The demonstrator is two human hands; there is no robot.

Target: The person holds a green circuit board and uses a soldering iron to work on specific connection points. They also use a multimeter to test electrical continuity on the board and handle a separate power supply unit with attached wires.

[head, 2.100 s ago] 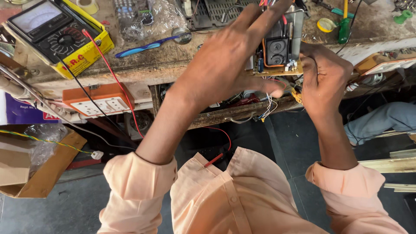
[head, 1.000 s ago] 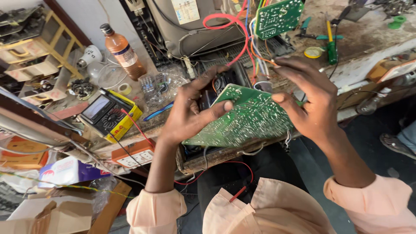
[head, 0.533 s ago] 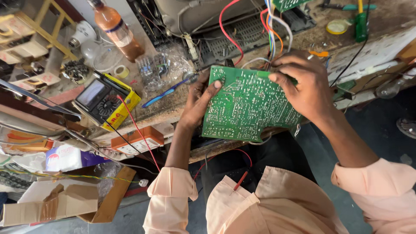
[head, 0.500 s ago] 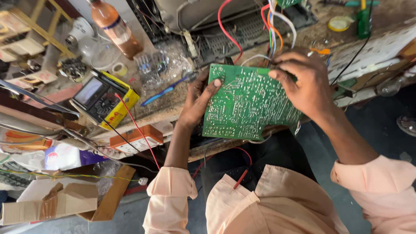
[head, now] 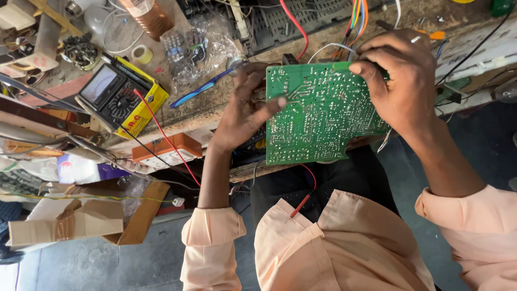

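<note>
Green board [head: 323, 116] held upright over the bench's [head: 215, 105] near edge, solder side toward the camera. Left hand [head: 245, 110] grips the board's left edge, thumb across the face. Right hand [head: 401, 83] clasps the upper right corner, fingers curled over the top. Coloured wires [head: 355, 16] run up from the board's top edge. Yellow meter [head: 121, 94] lies near the bench's left end, its red lead [head: 167, 140] trailing over the near edge.

We see a matt green circuit board [head: 323, 110] dotted with shiny solder, a glossy yellow plastic multimeter [head: 121, 97], crinkled clear plastic bag [head: 196, 46] and rough wooden workbench [head: 215, 102].
</note>
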